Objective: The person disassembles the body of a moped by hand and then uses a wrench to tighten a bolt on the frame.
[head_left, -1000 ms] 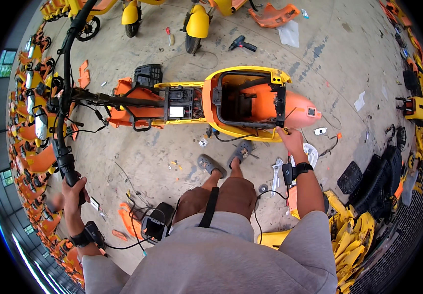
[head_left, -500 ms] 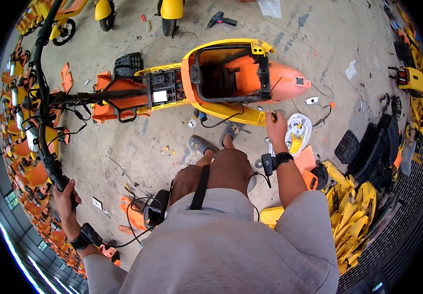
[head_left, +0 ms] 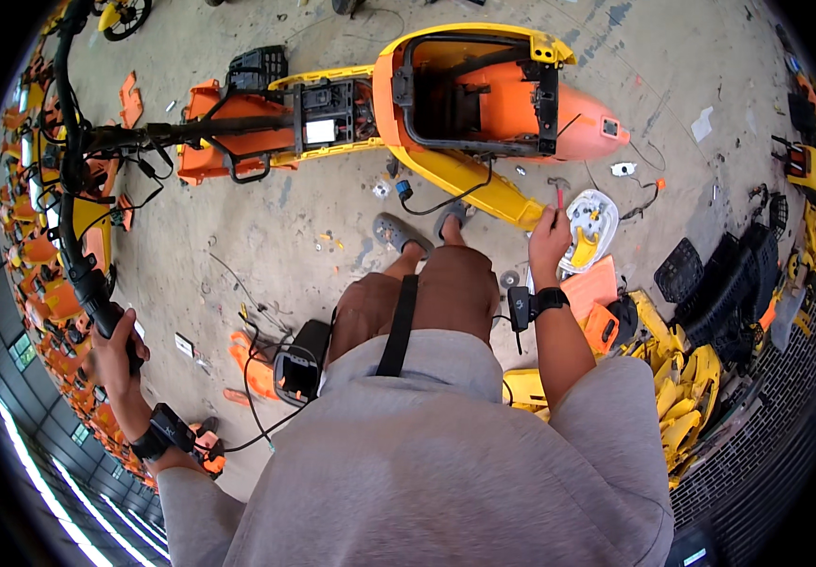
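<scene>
Two hands are busy. The left hand [head_left: 120, 350] is wrapped around the handlebar grip [head_left: 99, 310], probably to steady the scooter [head_left: 332, 128], which stands on the floor [head_left: 157, 274]. The right hand [head_left: 550, 238] is curled closed, seemingly pinching the tip of the yellow side panel [head_left: 484, 189], so this end sits away from the scooter's near edge. The open seat compartment [head_left: 409, 113] is mostly dark inside. The white oval shell [head_left: 607, 210] contains a yellow piece [head_left: 583, 249], toward its lower left edge.

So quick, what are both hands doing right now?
Left hand: closed, holding the black handlebar grip.
Right hand: closed, apparently holding the end of the yellow panel.
</scene>
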Demonstrator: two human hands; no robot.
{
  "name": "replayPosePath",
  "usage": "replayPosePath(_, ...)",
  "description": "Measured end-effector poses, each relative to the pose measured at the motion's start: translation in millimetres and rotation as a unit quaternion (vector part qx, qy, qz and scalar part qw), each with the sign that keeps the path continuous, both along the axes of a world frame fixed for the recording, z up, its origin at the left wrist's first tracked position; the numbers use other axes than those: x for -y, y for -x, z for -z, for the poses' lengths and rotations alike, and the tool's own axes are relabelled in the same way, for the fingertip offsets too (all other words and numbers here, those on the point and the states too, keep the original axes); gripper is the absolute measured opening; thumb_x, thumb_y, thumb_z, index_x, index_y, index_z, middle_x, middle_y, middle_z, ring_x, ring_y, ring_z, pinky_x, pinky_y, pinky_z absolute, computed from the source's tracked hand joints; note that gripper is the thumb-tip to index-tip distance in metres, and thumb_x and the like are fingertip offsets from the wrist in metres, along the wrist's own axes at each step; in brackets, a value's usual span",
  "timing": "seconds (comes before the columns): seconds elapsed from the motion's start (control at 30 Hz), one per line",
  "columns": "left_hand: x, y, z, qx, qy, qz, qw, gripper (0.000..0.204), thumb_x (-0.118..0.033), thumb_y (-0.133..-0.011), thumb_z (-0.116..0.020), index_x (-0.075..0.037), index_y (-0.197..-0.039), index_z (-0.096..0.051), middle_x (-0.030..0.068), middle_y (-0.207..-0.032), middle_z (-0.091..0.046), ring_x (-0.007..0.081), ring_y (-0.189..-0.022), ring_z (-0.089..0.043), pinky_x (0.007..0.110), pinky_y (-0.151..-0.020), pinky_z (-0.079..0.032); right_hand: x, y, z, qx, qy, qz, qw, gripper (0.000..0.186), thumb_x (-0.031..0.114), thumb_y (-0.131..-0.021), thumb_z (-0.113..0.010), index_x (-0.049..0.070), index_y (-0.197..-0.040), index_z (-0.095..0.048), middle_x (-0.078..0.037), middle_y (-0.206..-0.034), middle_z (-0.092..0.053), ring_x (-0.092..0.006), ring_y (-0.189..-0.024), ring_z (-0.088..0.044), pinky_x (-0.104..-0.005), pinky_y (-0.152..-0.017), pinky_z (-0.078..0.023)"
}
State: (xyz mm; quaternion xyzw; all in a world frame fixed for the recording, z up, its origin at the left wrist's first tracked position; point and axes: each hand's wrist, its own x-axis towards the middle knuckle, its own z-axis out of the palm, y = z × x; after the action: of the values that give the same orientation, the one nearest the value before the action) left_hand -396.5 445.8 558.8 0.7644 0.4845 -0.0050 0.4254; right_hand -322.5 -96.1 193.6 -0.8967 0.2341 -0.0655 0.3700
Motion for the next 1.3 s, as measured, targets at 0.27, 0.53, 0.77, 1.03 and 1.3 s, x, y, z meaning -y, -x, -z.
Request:
replayPosePath(0.27, 11, 1, 7, 0.003, 0.001, -0.006, 1.000, 0.016, -0.010, -0.085, -0.063, -0.005, -0.090, -0.049, 0.0009, -0.057, -0.046, 0.0106, -0.038, -0.044, 0.025, -0.036, -0.036, 5, -7, 0, -0.039, -0.005, -0.004, 0.999, 0.030, 0.025, -0.088, -0.053, -0.004, -0.078, -0.055, -0.023, -0.072, -0.057, -0.0426, -0.070, -0.053, -0.0451, -0.064, -0.042)
replayPosePath(0.53, 1, 1, 3, -0.004, 0.008, -0.005, 1.000, 0.022, -0.013, -0.084, -0.064, -0.004, -0.094, -0.048, 0.0007, -0.058, -0.046, 0.0101, -0.038, -0.043, 0.025, -0.037, -0.035, 23, -93, -19, -0.078, -0.039, -0.079, 0.993, 0.036, 0.033, -0.085, -0.054, -0.002, -0.086, -0.062, -0.025, -0.078, -0.060, -0.0453, -0.076, -0.055, -0.0428, -0.067, -0.045)
replayPosePath(0.77, 4, 4, 5, -0.005, -0.012, -0.004, 1.000, 0.023, -0.012, -0.084, -0.064, -0.004, -0.097, -0.048, 0.0008, -0.058, -0.046, 0.0102, -0.037, -0.043, 0.024, -0.036, -0.034, 18, -96, -42, -0.197, 0.062, -0.106, 0.973, 0.056, 0.053, -0.080, -0.057, -0.002, -0.079, -0.065, -0.025, -0.074, -0.062, -0.0434, -0.075, -0.059, -0.0465, -0.069, -0.046)
replayPosePath(1.03, 1, 5, 7, -0.003, -0.021, -0.008, 1.000, 0.019, -0.011, -0.087, -0.061, -0.005, -0.098, -0.048, 0.0006, -0.057, -0.045, 0.0097, -0.037, -0.043, 0.024, -0.035, -0.034, 27, -92, -10, -0.079, -0.010, -0.113, 0.990, 0.035, 0.033, -0.083, -0.055, -0.001, -0.078, -0.064, -0.025, -0.074, -0.061, -0.0422, -0.074, -0.059, -0.0455, -0.066, -0.045)
replayPosePath(1.3, 3, 2, 8, 0.010, -0.039, -0.008, 0.999, 0.013, -0.012, -0.085, -0.061, -0.006, -0.088, -0.050, -0.0008, -0.058, -0.043, 0.0086, -0.039, -0.040, 0.023, -0.036, -0.033, -3, -16, 3, 0.036, 0.059, 0.023, 0.997, 0.030, 0.023, -0.085, -0.056, -0.001, -0.066, -0.059, -0.020, -0.064, -0.055, -0.0394, -0.063, -0.052, -0.0488, -0.059, -0.038)
